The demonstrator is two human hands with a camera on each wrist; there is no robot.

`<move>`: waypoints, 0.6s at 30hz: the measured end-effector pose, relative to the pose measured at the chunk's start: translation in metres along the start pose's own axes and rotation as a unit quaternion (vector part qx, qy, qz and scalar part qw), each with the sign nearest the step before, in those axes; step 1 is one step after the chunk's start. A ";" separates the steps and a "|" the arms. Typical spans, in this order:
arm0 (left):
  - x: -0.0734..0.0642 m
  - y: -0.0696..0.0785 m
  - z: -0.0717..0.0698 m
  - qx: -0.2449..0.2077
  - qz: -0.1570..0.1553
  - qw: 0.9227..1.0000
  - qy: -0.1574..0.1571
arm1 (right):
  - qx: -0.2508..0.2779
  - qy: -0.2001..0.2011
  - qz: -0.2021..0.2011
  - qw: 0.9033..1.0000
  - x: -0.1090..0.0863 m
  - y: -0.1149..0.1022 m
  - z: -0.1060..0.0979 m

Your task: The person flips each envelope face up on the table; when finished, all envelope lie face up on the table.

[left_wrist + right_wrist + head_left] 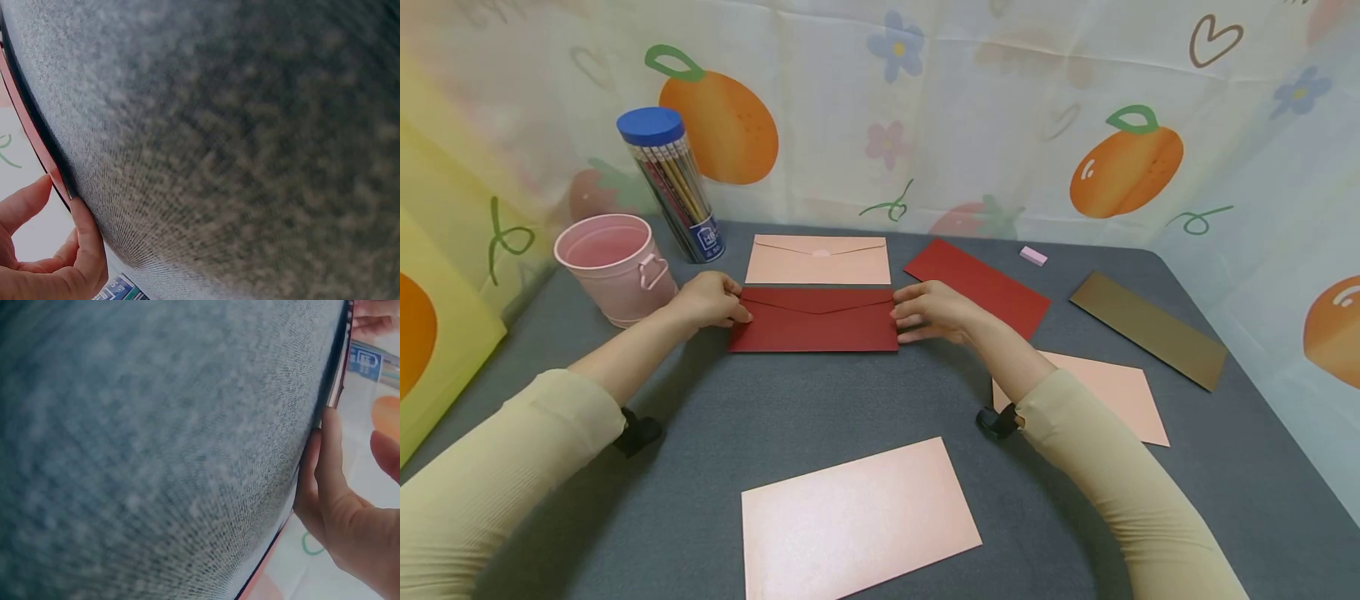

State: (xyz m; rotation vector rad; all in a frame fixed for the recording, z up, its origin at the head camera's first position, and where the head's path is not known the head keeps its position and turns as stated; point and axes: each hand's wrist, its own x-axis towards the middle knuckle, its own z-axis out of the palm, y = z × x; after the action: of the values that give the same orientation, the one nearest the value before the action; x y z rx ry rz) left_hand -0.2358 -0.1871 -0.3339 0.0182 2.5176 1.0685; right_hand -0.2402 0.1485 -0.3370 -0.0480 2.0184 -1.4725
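A red envelope (814, 327) with its flap side up lies crosswise just in front of a pale pink envelope (817, 265). At its left end my left hand (709, 302) pinches the edge; in the left wrist view the thumb (32, 199) is on the face and a finger sits at the corner. My right hand (936, 312) touches the right end with its fingertips. The right wrist view shows those fingers (329, 456) fairly straight along the edge, with the thumb (386, 456) lifted away from it.
Nearby on the grey table (700, 500) lie another red envelope (981, 283), a brown one (1150, 329), a pink one (1112, 392) under my right forearm and a pink one (857, 517) in front. A pink bucket (613, 275), pencil tub (673, 183) and small pink block (1033, 256) stand farther back.
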 end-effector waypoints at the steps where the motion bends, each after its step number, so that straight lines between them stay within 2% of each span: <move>1: 0.000 0.000 0.000 0.003 0.000 1.000 0.001 | 0.000 0.001 0.001 1.000 0.000 0.000 0.000; 9: 0.001 0.000 -0.001 0.028 -0.005 1.000 0.011 | -0.007 0.005 0.003 1.000 0.003 0.001 0.001; 18: 0.001 0.001 0.001 0.044 0.006 0.999 0.020 | -0.015 0.007 -0.001 1.000 0.005 0.004 -0.001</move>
State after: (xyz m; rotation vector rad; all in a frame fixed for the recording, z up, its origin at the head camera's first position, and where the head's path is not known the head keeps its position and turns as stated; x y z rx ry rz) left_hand -0.2368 -0.1855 -0.3344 0.0371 2.6020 0.9707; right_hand -0.2436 0.1491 -0.3429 -0.0519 2.0519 -1.4467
